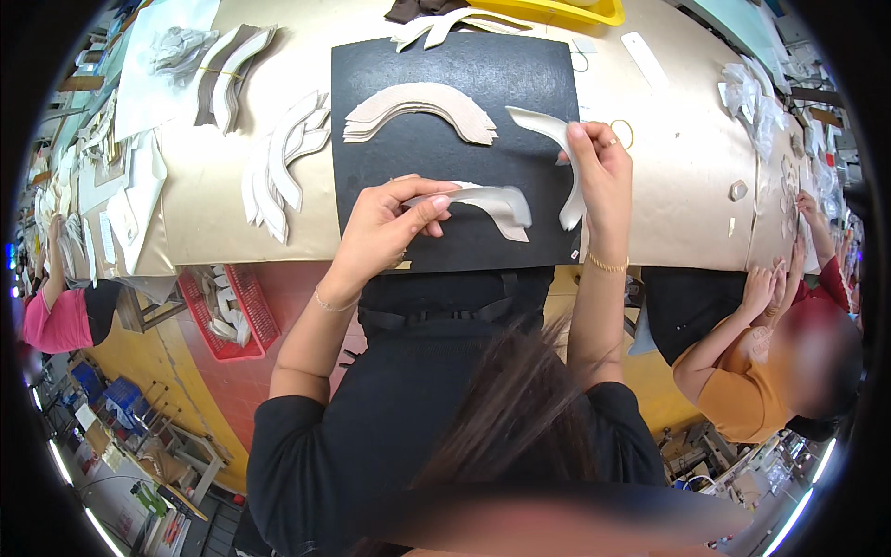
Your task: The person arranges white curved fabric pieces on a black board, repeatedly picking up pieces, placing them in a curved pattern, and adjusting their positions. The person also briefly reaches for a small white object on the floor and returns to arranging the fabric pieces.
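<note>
My left hand [394, 218] pinches one end of a curved, pale grey strip [497, 197] between thumb and fingers, low over a black mat [455, 162]. Close beneath that strip shows a beige curved piece [509, 226]; whether the two touch, I cannot tell. On the right side of the mat, my right hand [603, 172] grips the middle of another curved white strip [573, 209], its ends sticking out above and below the fingers. Beyond my left hand lies a stack of beige arc-shaped pieces [418, 107] on the mat.
Left of the mat, loose curved white pieces [286, 172] and a banded bundle [227, 79] lie on the tan table [204, 237]. A yellow tray [566, 7] stands at the far edge. A red basket [227, 316] is below at left. Another person [742, 362] works at right.
</note>
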`<state>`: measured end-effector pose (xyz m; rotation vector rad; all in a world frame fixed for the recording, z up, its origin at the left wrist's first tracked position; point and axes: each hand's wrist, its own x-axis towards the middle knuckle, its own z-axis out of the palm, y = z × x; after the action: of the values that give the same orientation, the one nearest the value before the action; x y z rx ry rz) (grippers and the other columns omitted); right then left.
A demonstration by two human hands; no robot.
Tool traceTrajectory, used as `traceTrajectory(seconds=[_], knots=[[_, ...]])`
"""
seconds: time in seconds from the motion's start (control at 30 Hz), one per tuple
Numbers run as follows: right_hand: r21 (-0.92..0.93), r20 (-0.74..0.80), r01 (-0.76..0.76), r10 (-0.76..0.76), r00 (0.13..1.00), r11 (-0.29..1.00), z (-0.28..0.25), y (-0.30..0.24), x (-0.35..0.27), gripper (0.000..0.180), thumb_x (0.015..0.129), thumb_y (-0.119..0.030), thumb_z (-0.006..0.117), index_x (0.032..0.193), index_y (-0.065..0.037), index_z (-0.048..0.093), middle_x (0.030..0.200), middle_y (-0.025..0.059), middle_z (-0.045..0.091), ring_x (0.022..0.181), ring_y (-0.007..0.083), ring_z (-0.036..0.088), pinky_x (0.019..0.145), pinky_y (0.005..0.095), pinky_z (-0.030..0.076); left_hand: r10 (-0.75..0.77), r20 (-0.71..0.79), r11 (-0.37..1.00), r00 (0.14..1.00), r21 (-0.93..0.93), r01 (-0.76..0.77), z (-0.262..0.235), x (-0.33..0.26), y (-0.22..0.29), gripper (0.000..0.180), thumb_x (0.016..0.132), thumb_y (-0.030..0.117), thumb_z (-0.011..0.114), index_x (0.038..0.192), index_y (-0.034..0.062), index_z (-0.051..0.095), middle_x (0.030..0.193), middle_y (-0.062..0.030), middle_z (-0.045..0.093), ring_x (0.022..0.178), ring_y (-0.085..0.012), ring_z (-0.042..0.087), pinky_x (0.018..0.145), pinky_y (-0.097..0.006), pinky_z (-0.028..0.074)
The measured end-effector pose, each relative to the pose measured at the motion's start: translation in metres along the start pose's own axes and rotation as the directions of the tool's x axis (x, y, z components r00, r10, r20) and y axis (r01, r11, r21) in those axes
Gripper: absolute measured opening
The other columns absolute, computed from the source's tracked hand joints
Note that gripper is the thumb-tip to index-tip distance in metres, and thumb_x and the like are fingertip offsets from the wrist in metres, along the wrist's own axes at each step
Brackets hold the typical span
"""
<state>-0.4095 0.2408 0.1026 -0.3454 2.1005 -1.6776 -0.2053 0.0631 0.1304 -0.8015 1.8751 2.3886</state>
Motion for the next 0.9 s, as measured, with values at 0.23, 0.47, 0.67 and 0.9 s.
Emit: traceTrajectory(seconds=[0.23, 0.47, 0.67, 0.9], knots=[[-0.603, 0.056, 0.413, -0.481, 0.875, 0.682, 0.003, -0.013, -0.010, 0.036, 0.091, -0.029, 0.073, 0.119, -0.006, 0.070, 0.101, 0.0086, 0.060, 0.085, 0.0139, 0.058, 0.076, 0.0274, 0.046, 0.025, -0.072, 0.998, 0.997, -0.064, -0.029, 0.002, -0.024, -0.001, 0.019, 0.097, 0.009, 0.067, 0.108, -0.0052, 0.070, 0.087, -0.0084, 0.068, 0.074, -0.0134, 0.066, 0.069, -0.024, 0.053], [-0.259, 0.472, -0.203, 0.307, 0.826, 0.944, 0.009, -0.016, -0.066, 0.020, 0.094, -0.018, 0.072, 0.102, 0.000, 0.072, 0.091, 0.0008, 0.069, 0.080, 0.0057, 0.058, 0.069, 0.0226, 0.046, -0.084, -0.079, 0.988, 0.993, -0.133, 0.074, 0.002, -0.022, -0.008, 0.018, 0.096, 0.010, 0.068, 0.107, -0.0045, 0.068, 0.083, -0.0116, 0.072, 0.072, -0.0143, 0.070, 0.063, -0.024, 0.053], [-0.360, 0.322, -0.049, 0.173, 0.931, 0.932, 0.023, -0.002, -0.069, 0.020, 0.094, -0.018, 0.071, 0.094, 0.002, 0.072, 0.074, 0.0011, 0.068, 0.066, 0.0046, 0.057, 0.060, 0.0220, 0.046, 0.091, -0.195, 0.883, 0.977, 0.469, 0.012, 0.001, -0.007, -0.019, 0.016, 0.092, 0.014, 0.071, 0.091, -0.0016, 0.070, 0.075, -0.0086, 0.068, 0.061, -0.0124, 0.064, 0.060, -0.026, 0.050], [-0.512, 0.288, 0.101, 0.059, 0.956, 0.853, 0.038, -0.004, -0.054, 0.028, 0.092, -0.027, 0.073, 0.087, 0.001, 0.072, 0.065, 0.0086, 0.068, 0.056, 0.0110, 0.061, 0.055, 0.0263, 0.047, 0.404, -0.117, 0.611, 0.907, 0.772, -0.173, -0.006, 0.005, -0.030, 0.015, 0.090, 0.018, 0.072, 0.084, 0.0044, 0.067, 0.079, -0.0069, 0.063, 0.063, -0.0236, 0.064, 0.058, -0.034, 0.051]])
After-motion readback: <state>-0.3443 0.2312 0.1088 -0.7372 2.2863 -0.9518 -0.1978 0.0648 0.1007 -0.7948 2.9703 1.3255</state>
